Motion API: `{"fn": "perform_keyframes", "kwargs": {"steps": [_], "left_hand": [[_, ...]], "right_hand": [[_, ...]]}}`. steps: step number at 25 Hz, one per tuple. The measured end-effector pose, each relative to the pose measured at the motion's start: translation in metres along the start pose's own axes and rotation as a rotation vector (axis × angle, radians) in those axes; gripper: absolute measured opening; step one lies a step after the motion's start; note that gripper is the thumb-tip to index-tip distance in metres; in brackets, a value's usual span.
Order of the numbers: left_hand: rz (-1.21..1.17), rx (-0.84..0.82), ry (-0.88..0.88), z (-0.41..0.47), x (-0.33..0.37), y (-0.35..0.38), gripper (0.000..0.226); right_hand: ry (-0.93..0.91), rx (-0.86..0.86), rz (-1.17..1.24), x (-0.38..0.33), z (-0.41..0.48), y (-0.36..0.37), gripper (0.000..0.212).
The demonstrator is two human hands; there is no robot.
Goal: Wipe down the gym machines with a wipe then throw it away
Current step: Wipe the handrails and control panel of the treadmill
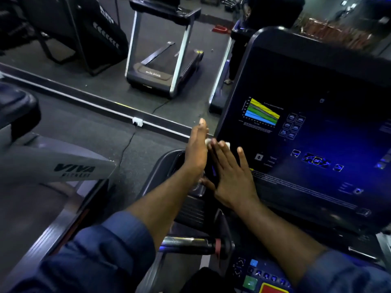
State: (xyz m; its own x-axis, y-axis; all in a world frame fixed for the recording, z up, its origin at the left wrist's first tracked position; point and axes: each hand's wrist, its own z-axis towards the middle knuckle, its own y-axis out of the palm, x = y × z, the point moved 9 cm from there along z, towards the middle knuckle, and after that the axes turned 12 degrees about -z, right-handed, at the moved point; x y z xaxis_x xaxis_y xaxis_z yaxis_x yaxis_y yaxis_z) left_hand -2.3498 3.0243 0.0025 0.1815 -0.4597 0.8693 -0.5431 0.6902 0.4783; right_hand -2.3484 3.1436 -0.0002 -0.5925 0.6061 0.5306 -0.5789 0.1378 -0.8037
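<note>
**Q:** Where is the wipe?

**A:** A small white wipe [224,144] lies against the lower left corner of a treadmill console [306,66]. Only its edges show, peeking out past the fingertips that cover it.

**Q:** Which hand has it?

**A:** The right hand [230,174] lies flat on it with fingers straight and spread, pressing rather than gripping. The left hand [196,149] stands edge-on just beside it with fingers straight and together, touching the wipe's left side. Neither hand curls around anything.

**Q:** What surrounds them?

**A:** The console is dark and glossy, with a coloured chart [262,112] and a lit OK key [316,160] to the right of the hands. A dark side tray [165,166] sits below the left wrist, and a chrome handlebar [186,244] crosses under both forearms. Another treadmill [160,66] stands well apart, across the floor.

**Q:** What might go wrong?

**A:** As I judge it, the wipe is held only by flat pressure. A fast stroke could leave it behind or drop it into the tray. Sweeping right could also press the lit keys and change a setting.
</note>
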Motion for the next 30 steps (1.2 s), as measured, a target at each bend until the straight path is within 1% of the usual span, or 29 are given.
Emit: {"fn": "perform_keyframes", "kwargs": {"steps": [1,2,3,6,7,8,10,12,14,16,17,18,21,22,23,24,25,26,27,28,30], "left_hand": [[0.002,-0.016,-0.024,0.001,0.003,0.003,0.056],[0.011,-0.05,-0.039,0.005,0.009,0.01,0.055],[0.014,-0.098,-0.047,0.009,0.017,0.02,0.056],[0.04,-0.186,-0.025,0.022,0.051,0.048,0.065],[0.043,-0.195,-0.015,0.027,0.06,0.054,0.068],[0.043,-0.209,-0.006,0.033,0.067,0.058,0.071],[0.079,-0.238,0.005,0.041,0.076,0.062,0.072],[0.093,-0.292,0.009,0.044,0.089,0.069,0.066],[0.099,-0.365,0.02,0.044,0.111,0.085,0.062],[0.097,-0.377,0.07,0.048,0.135,0.097,0.066],[0.096,-0.379,0.091,0.052,0.144,0.102,0.067],[0.094,-0.384,0.105,0.055,0.152,0.107,0.068],[0.17,-0.424,0.163,0.066,0.168,0.12,0.076],[0.222,-0.449,0.196,0.069,0.173,0.126,0.08],[0.282,-0.474,0.236,0.072,0.179,0.135,0.081],[0.337,-0.505,0.275,0.073,0.184,0.145,0.077],[0.39,-0.529,0.321,0.073,0.191,0.155,0.068],[0.444,-0.564,0.365,0.072,0.197,0.166,0.056],[0.507,-0.623,0.415,0.069,0.202,0.181,0.048],[0.57,-0.687,0.471,0.065,0.204,0.193,0.045],[0.611,-0.784,0.553,0.061,0.205,0.209,0.048]], "right_hand": [[-0.022,-0.018,-0.027,0.0,-0.009,0.004,0.091],[-0.011,0.001,-0.057,0.011,-0.002,0.0,0.091],[0.042,0.047,-0.064,0.029,0.016,-0.015,0.091],[0.329,0.116,0.005,0.096,0.078,-0.062,0.097],[0.383,0.128,0.021,0.103,0.089,-0.07,0.099],[0.394,0.123,0.031,0.1,0.091,-0.07,0.101],[0.309,0.102,-0.009,0.079,0.08,-0.06,0.103],[0.259,0.126,-0.043,0.081,0.077,-0.06,0.103],[0.329,0.158,-0.044,0.113,0.107,-0.081,0.105],[0.448,0.159,0.004,0.14,0.136,-0.105,0.108],[0.471,0.17,0.003,0.142,0.142,-0.109,0.109],[0.446,0.177,0.006,0.139,0.141,-0.108,0.109],[0.277,0.19,-0.018,0.129,0.118,-0.095,0.106],[0.28,0.199,-0.042,0.133,0.114,-0.093,0.103],[0.331,0.215,-0.028,0.142,0.116,-0.097,0.101],[0.4,0.224,0.046,0.149,0.119,-0.102,0.1],[0.448,0.242,0.105,0.152,0.122,-0.106,0.099],[0.458,0.253,0.131,0.149,0.124,-0.106,0.098],[0.444,0.267,0.088,0.145,0.123,-0.105,0.097],[0.429,0.256,0.047,0.146,0.119,-0.103,0.094],[0.514,0.229,0.111,0.166,0.106,-0.097,0.092]]}}
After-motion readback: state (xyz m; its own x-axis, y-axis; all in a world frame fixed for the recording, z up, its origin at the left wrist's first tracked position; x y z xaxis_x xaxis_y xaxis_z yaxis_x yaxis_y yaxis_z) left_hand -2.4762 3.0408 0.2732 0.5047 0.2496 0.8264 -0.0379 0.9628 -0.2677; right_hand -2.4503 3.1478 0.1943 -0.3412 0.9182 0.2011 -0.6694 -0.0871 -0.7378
